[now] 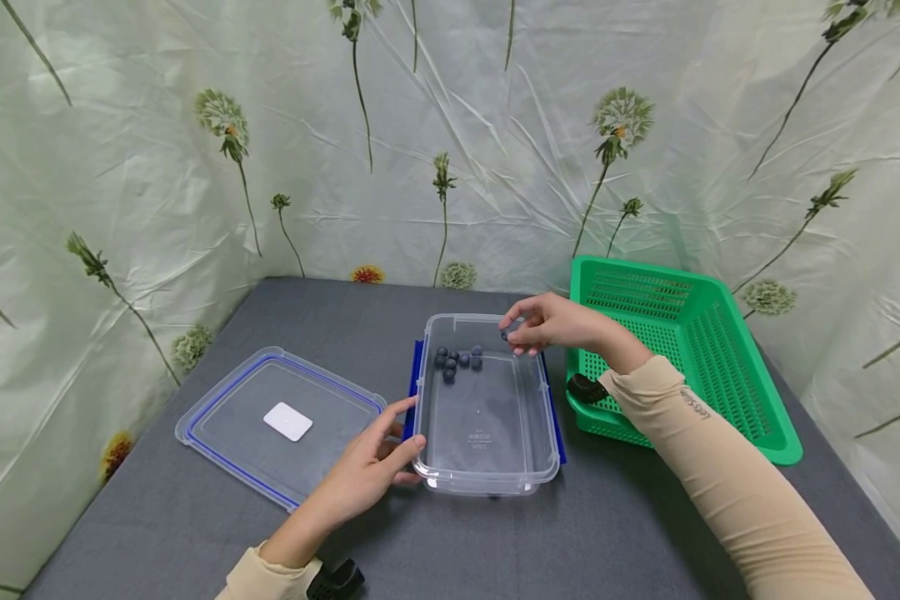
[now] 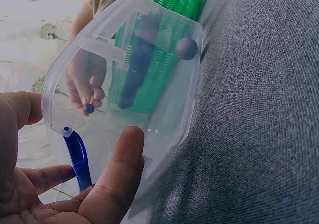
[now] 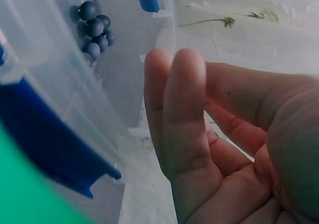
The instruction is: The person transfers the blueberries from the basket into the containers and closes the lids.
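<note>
On the left we see the lid [image 1: 281, 422] lying flat on the table [image 1: 157, 517]. Our left hand [image 1: 367, 477] rests relaxed against the clear container [image 1: 487, 450] holding blueberries [image 1: 457, 360]. Our right hand [image 1: 551, 325] pinches one berry [image 1: 505, 335], half hidden by its fingertips, beside the green basket [image 1: 720, 367].

Clearance around the clear container [image 1: 487, 417] on the grey table [image 1: 157, 525].

Above: container mouth open, near half of its floor bare; berries [image 1: 459, 360] clustered at the far left corner. Right hand [image 1: 551, 325] with a pinched berry [image 1: 505, 335] sits over the far right rim. Left flank taken by left hand [image 1: 375, 471] at the near corner and the lid [image 1: 281, 425] just beside it. Right flank: green basket [image 1: 682, 350] close, narrow table strip between. Near table edge free.
</note>
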Demonstrator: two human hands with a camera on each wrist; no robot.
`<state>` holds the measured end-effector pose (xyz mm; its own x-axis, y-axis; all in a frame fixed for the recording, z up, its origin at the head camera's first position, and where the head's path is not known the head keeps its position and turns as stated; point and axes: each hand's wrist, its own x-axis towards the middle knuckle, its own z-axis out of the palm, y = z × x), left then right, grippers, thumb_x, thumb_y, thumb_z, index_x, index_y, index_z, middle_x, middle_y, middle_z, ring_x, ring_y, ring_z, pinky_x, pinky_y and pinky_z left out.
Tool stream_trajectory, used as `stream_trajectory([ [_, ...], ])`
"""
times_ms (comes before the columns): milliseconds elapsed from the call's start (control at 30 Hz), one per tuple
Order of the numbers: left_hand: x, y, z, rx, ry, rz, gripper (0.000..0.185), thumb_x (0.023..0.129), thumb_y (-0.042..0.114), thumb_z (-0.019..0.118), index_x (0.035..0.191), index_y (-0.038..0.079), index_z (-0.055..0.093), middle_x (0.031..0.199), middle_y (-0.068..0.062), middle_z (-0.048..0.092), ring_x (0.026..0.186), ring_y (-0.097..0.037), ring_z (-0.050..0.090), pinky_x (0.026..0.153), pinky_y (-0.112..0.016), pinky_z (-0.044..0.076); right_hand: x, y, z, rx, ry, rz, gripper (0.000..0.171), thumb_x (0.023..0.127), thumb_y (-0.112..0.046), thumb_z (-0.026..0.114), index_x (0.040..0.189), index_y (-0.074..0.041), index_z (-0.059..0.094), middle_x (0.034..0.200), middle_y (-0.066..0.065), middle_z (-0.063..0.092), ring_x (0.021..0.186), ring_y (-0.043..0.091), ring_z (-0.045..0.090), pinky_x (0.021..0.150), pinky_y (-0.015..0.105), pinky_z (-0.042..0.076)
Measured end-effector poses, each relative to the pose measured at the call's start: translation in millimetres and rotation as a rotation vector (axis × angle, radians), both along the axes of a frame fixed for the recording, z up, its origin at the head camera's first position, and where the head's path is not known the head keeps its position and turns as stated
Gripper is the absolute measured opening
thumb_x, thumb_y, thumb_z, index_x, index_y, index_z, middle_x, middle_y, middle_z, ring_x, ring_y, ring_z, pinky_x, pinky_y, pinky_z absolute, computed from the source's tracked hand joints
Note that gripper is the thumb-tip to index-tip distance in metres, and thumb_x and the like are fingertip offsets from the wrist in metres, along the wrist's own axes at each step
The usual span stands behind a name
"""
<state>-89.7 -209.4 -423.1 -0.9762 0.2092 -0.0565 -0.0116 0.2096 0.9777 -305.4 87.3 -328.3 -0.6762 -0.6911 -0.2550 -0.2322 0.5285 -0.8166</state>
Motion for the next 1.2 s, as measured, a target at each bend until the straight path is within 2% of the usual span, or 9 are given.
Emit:
stream_trajectory([
  [133,0.1,-0.6,0.1,-0.001,0.003,0.001,0.061,0.110,0.021,0.063,0.165,0.012,0.036,0.123,-0.029,0.060,0.098,-0.024,0.073,0.080,-0.035,0.070,0.1,-10.3,-0.8,0.000,-0.021,0.025,0.033,0.108,-0.007,0.064,0.137,0.006,0.062,0.098,0.011,0.079,0.087,0.013,0.074,0.086,0.037,0.068],
  [300,0.2,-0.9,0.3,0.000,0.001,0.003,0.061,0.110,0.021,0.064,0.164,0.012,0.037,0.123,-0.029,0.060,0.098,-0.024,0.073,0.080,-0.035,0.070,0.2,-22.3,-2.0,0.034,-0.072,0.036,0.035,0.107,-0.005,0.064,0.139,0.007,0.061,0.101,0.011,0.079,0.092,0.019,0.077,0.090,0.038,0.068],
  [433,0.0,-1.1,0.2,0.002,-0.004,0.002,0.061,0.110,0.022,0.064,0.164,0.013,0.037,0.123,-0.029,0.059,0.099,-0.024,0.073,0.080,-0.035,0.070,1.4,-32.1,-3.9,0.091,-0.124,0.059,0.035,0.108,-0.006,0.063,0.141,0.007,0.060,0.108,0.015,0.078,0.096,0.019,0.077,0.100,0.048,0.065],
  [567,-0.3,-1.5,0.4,-0.001,-0.007,-0.002,0.061,0.110,0.023,0.063,0.165,0.013,0.037,0.124,-0.029,0.060,0.099,-0.024,0.073,0.080,-0.035,0.070,1.4,-41.8,-6.6,0.157,-0.158,0.072,0.037,0.109,-0.010,0.064,0.142,0.007,0.060,0.119,0.021,0.076,0.096,0.015,0.078,0.105,0.049,0.063],
  [767,-0.1,-1.8,0.8,-0.002,-0.005,-0.004,0.061,0.110,0.023,0.064,0.165,0.013,0.037,0.124,-0.029,0.060,0.099,-0.024,0.073,0.081,-0.035,0.070,1.2,-50.6,-5.3,0.236,-0.201,0.045,0.042,0.109,-0.012,0.064,0.146,0.006,0.058,0.137,0.028,0.069,0.105,0.020,0.078,0.111,0.048,0.059],
  [933,0.1,-2.0,0.6,-0.006,-0.006,-0.001,0.061,0.110,0.025,0.064,0.164,0.016,0.038,0.124,-0.027,0.060,0.099,-0.024,0.073,0.081,-0.034,0.070,1.5,-51.8,-3.9,0.254,-0.187,0.025,0.044,0.109,-0.013,0.063,0.150,0.003,0.057,0.136,0.027,0.070,0.106,0.020,0.077,0.110,0.047,0.060],
  [1200,0.4,-2.0,0.6,0.004,-0.004,0.004,0.061,0.110,0.023,0.064,0.164,0.014,0.038,0.124,-0.028,0.060,0.099,-0.024,0.073,0.080,-0.035,0.070,-0.1,-47.2,-4.7,0.209,-0.142,0.035,0.043,0.110,-0.017,0.063,0.148,0.003,0.058,0.135,0.026,0.070,0.102,0.016,0.077,0.101,0.041,0.064],
])
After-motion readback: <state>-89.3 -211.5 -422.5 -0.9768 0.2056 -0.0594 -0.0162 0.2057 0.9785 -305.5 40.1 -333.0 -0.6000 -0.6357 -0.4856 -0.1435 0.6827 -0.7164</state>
